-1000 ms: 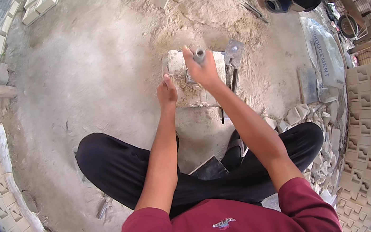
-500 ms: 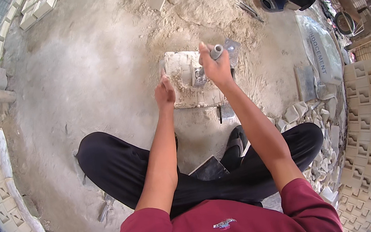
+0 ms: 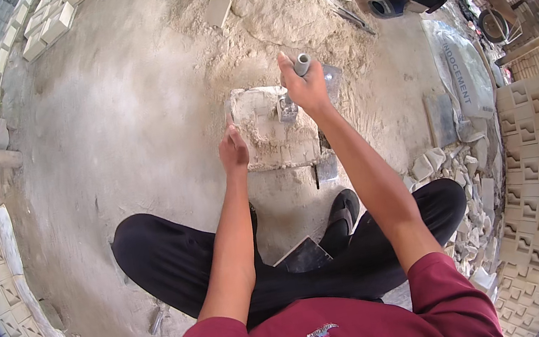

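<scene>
Grey tool point(image 3: 303, 64), gripped inside right hand point(image 3: 306, 90)

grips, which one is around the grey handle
The right grip, closed around the grey handle; the left grip is beside the sandy block's left edge.

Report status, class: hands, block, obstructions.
Right hand gripping grey tubular handle. Left hand at left edge of pale block. Right hand hides block's far-right corner.
</scene>
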A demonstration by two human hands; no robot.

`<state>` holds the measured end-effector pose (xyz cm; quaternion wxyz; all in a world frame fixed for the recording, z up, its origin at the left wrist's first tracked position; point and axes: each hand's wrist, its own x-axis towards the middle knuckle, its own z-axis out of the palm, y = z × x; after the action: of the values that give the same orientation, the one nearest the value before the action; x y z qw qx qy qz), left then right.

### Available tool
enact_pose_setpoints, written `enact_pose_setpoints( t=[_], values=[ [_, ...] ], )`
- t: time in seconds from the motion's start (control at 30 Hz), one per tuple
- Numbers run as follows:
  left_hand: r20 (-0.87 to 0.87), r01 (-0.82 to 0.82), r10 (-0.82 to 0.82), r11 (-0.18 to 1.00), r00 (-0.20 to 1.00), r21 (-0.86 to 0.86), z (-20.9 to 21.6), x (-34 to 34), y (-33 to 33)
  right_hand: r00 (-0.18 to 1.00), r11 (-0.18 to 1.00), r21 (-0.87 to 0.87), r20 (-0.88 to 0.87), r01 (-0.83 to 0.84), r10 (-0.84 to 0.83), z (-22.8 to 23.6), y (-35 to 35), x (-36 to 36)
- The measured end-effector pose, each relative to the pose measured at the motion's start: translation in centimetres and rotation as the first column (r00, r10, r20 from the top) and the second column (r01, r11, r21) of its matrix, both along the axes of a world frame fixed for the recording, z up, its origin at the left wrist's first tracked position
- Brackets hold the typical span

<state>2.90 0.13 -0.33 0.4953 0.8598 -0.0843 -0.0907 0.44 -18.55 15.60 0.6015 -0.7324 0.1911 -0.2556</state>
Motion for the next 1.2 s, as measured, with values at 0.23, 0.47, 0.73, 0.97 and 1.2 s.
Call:
enact_pose_setpoints(
  t=[0.23,0.47,0.73,0.97,1.2],
  values=[
    [0.007,-0.058,0.058,0.998,0.998,-0.019,-1.1,-0.1,0.0,0.995,0.995,-0.094,0.095,0.013,-0.004,-0.6,-1.2,-0.7],
    [0.075,-0.029,0.031,0.999,0.997,-0.025,-1.0,0.1,0.4,0.997,0.996,0.030,-0.002,0.080,-0.080,-0.1,-2.8,-1.7],
    [-0.001,-0.093,0.093,0.995,0.996,0.019,0.7,-0.2,0.1,0.985,0.991,0.028,0.108,0.129,-0.132,0.3,-1.6,-4.2],
    [-0.053,-0.056,0.062,0.993,0.997,0.104,0.1,0.5,0.7,0.993,0.993,0.005,-0.004,0.115,-0.115,1.4,0.0,-5.7],
    [0.002,-0.094,0.094,0.995,0.996,0.036,-0.4,0.2,0.3,0.995,0.995,-0.021,0.003,0.099,-0.099,0.0,2.0,-6.3]
  ],
)
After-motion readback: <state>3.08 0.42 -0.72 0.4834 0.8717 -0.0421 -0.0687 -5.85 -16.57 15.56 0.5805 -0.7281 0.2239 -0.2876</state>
